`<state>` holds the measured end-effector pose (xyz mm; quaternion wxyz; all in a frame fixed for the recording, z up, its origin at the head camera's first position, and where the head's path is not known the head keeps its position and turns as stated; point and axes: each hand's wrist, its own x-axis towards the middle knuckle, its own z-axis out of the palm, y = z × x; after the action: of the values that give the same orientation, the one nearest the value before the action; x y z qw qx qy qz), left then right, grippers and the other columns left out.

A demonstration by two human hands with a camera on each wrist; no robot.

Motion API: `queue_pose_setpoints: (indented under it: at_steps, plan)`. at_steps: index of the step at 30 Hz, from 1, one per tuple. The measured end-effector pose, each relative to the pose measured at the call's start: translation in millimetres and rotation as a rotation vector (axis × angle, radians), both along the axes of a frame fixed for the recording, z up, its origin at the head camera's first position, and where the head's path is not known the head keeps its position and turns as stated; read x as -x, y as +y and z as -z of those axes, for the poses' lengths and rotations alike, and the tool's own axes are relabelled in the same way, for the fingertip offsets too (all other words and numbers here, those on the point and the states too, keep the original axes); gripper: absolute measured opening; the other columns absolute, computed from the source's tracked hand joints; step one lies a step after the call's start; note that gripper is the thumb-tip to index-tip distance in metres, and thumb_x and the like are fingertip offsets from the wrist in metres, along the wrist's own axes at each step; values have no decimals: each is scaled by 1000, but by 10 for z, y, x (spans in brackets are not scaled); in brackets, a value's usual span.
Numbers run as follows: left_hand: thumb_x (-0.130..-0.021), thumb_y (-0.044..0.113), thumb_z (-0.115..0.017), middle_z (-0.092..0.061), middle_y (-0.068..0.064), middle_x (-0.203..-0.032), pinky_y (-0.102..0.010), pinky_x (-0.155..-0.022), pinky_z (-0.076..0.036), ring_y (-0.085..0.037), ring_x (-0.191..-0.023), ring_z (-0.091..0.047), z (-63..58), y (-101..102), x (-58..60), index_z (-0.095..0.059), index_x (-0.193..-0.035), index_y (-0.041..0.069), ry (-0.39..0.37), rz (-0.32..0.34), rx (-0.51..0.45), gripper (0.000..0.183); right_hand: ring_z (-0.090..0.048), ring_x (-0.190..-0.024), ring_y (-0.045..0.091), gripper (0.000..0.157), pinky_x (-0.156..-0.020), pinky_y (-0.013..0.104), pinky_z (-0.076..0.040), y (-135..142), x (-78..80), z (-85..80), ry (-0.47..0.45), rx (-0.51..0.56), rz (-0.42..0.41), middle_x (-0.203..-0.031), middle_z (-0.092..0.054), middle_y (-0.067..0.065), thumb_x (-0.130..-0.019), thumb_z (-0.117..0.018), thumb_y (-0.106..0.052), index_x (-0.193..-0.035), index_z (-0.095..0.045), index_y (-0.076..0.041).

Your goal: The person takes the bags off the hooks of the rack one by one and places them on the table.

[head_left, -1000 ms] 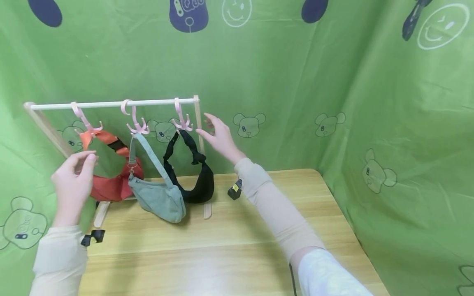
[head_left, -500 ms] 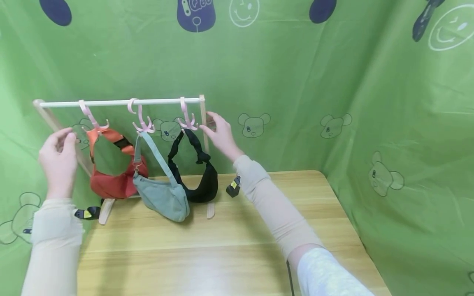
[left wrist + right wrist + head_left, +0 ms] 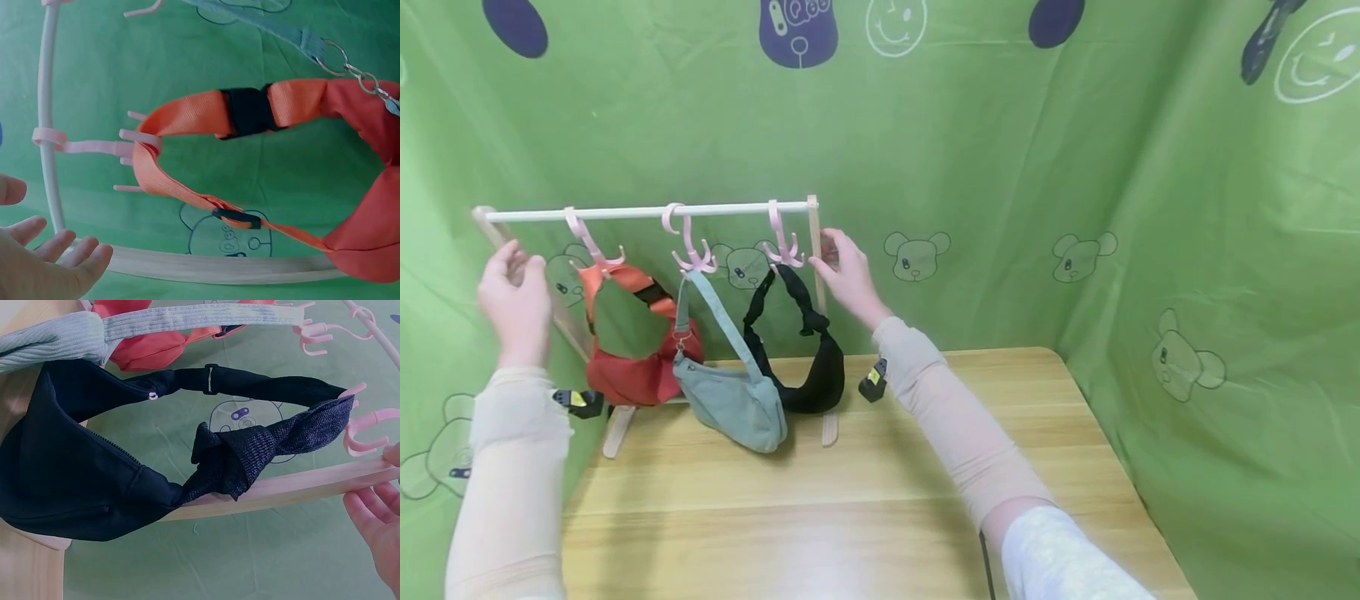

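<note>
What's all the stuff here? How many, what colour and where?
table: one, pale wood, at the bottom
curtain: count unclear, green, behind and beside
rack: one, white and wood, on the table
hooks: three, pink, on the rack
red bag: one, red-orange, left hook
grey-green bag: one, grey-green, middle hook
black bag: one, black, right hook
gadgets: two, black, by the wrists
cable: one, dark, bottom edge
sleeves: two beige, one pale blue, on the arms
left hand: one, bare, by the rack's left side
right hand: one, bare, gripping the rack's right side
</note>
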<state>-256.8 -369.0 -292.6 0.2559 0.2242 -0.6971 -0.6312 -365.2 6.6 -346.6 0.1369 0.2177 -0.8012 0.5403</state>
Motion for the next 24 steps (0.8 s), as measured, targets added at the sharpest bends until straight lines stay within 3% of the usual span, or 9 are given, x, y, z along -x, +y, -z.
queue_pose_setpoints:
  at_steps: [12, 18, 20, 24]
  plan:
    - [-100, 28, -50, -18, 17, -160, -37, -123, -20, -8, -148, -24, 72, -282, 88, -21, -152, 38, -42, 54, -7, 60, -63, -103, 25, 42, -91, 25, -56, -64, 3, 10, 0, 3, 15, -114, -61, 15, -93, -61, -6, -133, -48, -4]
    - [-100, 35, -47, 0, 22, -160, -36, -123, -15, -9, -151, -13, 98, -450, 118, -1, -153, 40, -101, 96, 49, 70, -64, -105, 27, 42, -91, 27, -56, -70, 23, 20, -2, -4, 23, -114, -62, 16, -93, -60, -4, -133, -48, -2]
    - [-100, 36, -47, 0, 20, -161, -36, -124, -13, -9, -151, -12, 95, -486, 130, 1, -153, 39, -100, 120, 61, 71, -64, -105, 27, 42, -91, 28, -56, -66, 27, 22, 5, -9, 29, -114, -62, 17, -93, -61, -4, -133, -48, -2]
    - [-101, 34, -46, -16, 11, -163, -41, -124, -15, -10, -149, -22, 91, -533, 170, -10, -153, 41, -76, 174, 78, 64, -64, -104, 28, 42, -90, 29, -57, -53, 24, 20, 7, -8, 33, -113, -61, 17, -92, -61, -3, -132, -48, -2]
